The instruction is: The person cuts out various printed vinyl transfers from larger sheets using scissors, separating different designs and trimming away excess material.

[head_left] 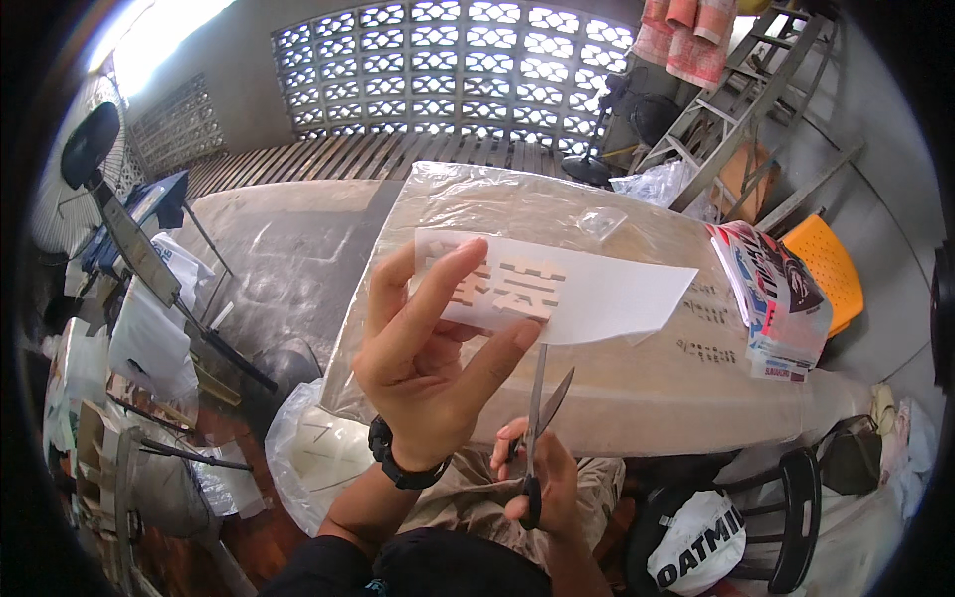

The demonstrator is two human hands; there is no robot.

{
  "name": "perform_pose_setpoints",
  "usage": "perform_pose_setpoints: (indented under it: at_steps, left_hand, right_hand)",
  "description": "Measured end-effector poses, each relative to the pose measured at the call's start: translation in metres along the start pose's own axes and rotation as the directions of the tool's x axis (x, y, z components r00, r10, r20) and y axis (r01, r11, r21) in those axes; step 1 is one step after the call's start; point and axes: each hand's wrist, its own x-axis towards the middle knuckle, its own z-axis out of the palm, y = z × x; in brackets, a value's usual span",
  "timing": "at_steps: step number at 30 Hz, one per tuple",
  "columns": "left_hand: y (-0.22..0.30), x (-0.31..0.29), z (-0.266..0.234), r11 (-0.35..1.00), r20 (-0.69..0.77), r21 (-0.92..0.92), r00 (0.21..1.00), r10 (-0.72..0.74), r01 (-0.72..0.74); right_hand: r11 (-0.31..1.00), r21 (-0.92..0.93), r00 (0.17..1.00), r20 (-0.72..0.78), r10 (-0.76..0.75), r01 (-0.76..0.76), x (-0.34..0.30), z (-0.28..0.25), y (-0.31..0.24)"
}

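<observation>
My left hand [428, 358], with a black watch at the wrist, grips a white paper stencil [607, 289] between thumb and fingers, raised over the table. Cut-out characters run through the stencil's left half, while its right half is plain and ends in a slanted edge. Just below it, my right hand [547, 478] holds a pair of scissors [542, 418] by the black handles. The blades stand apart and point up, one tip close to the paper's lower edge beside my left thumb.
A plastic-covered table [597, 398] lies ahead, with printed plastic bags [771, 298] at its right end. Beyond are an orange chair [824, 274] and a ladder [741, 99]. A black chair [796, 517] stands near right. At left are a fan [75, 199] and cluttered bags and boxes.
</observation>
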Motion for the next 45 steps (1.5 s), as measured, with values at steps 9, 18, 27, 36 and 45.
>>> perform_pose_setpoints:
  at_steps: [9, 18, 27, 36, 45]
  left_hand:
    - [0.013, -0.01, 0.011, 0.999, 0.026, 0.022, 0.999, -0.042, 0.041]
    - [0.015, -0.014, 0.014, 0.993, 0.025, -0.039, 0.993, -0.113, 0.114]
    - [0.015, -0.016, 0.012, 0.995, 0.041, 0.006, 0.994, -0.104, 0.104]
    - [0.016, -0.015, 0.013, 0.992, 0.043, -0.05, 0.992, -0.117, 0.119]
    - [0.017, -0.015, 0.016, 0.991, 0.055, -0.026, 0.99, -0.131, 0.132]
  right_hand:
    - [0.884, -0.417, 0.957, -0.097, -0.274, 0.211, 0.032, 0.015, -0.036]
    - [0.754, -0.594, 0.911, -0.085, -0.403, 0.278, 0.031, 0.015, -0.044]
    - [0.768, -0.588, 0.912, -0.118, -0.393, 0.254, 0.027, 0.017, -0.04]
    - [0.751, -0.61, 0.899, -0.141, -0.415, 0.251, 0.025, 0.019, -0.036]
    - [0.733, -0.644, 0.888, -0.179, -0.424, 0.22, 0.022, 0.019, -0.031]
